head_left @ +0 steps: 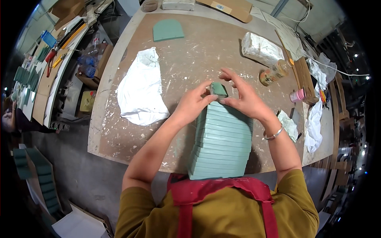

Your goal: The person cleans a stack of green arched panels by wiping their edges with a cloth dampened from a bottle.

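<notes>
A tall stack of pale green slabs (222,139) rises at the table's near edge, right in front of my body. At its far end is a small dark green block (218,89). My left hand (192,101) pinches this block at its left side, the thumb across the near face and the fingers behind. On the other side, my right hand (247,99) is open, its fingers spread and raised. Its thumb points toward the block, close to the stack's top edge; whether it touches I cannot tell.
A crumpled white cloth (143,89) lies left on the brown table (190,51), a green arched panel (168,30) beyond it. To the right are a white-wrapped block (262,48), a jar (274,73) and a pink-labelled container (297,95). Another person's arm (14,115) shows far left.
</notes>
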`<state>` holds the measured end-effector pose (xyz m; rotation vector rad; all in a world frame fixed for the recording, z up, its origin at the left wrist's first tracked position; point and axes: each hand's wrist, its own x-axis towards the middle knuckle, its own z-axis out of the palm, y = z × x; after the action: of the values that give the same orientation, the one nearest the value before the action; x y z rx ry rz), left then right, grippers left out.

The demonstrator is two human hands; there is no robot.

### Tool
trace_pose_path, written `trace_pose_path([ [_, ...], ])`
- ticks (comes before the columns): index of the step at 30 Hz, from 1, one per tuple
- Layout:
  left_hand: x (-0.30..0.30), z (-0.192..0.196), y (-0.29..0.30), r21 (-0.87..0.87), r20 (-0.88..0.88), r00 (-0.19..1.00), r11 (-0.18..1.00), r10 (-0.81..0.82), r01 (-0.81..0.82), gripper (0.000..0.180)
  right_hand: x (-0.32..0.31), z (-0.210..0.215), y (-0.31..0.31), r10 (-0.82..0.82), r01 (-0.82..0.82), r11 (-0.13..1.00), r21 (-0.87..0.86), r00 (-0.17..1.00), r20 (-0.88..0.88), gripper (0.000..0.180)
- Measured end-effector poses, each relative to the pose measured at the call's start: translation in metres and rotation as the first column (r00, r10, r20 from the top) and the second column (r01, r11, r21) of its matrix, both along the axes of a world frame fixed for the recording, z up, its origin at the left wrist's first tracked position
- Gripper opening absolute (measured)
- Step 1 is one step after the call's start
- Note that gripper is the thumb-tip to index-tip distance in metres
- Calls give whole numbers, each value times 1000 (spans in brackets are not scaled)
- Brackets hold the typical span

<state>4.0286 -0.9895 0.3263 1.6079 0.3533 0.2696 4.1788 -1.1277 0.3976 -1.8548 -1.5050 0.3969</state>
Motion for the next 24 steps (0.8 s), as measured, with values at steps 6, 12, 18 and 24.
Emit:
trace_pose_path([
  [6,-10,-18,-6,-324,28,982,931,185,-166,45,-31,10,-21,-135,105,935,-338,989,-64,47],
  [12,-38,-14,14,-352,291,818,850,497,-391,41,-63,-12,-27,-84,141,980,-141,933,350,47],
  [18,-64,0,18,-97,278,879,922,387,-375,39,-69,-13,-28,-99,194,963,-185,898,428,49],
  [24,-58,-17,10,-107,233,927,955,293,-275,39,-75,-4,-18,-41,174,940,-293,911,411,50],
])
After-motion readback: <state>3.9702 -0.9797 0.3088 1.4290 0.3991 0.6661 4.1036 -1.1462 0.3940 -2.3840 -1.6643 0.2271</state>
